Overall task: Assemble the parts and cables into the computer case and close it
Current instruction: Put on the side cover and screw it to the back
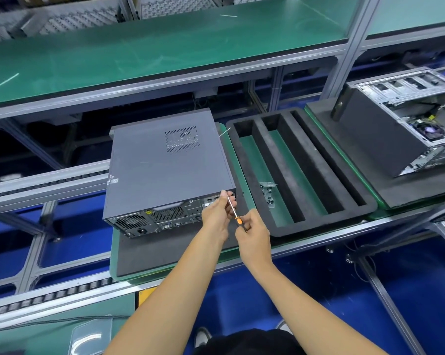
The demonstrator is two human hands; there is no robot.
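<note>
at the rear corner of the closed dark grey metal computer case (165, 165), right hand (252, 234) grips the orange-handled screwdriver (233, 208); left hand (216, 216) pinches its shaft.

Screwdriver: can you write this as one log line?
screwdriver: right hand grips handle | left hand pinches shaft | tip at closed computer case rear

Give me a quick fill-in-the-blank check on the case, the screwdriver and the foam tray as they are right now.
1. The computer case has its side panel ____.
2. The right hand grips the screwdriver by its ____ handle.
3. The left hand pinches the screwdriver's ____ near the case's rear corner.
4. The small bag of screws lies in the foam tray, to the ____ of the case.

Missing words: on; orange; shaft; right
</note>
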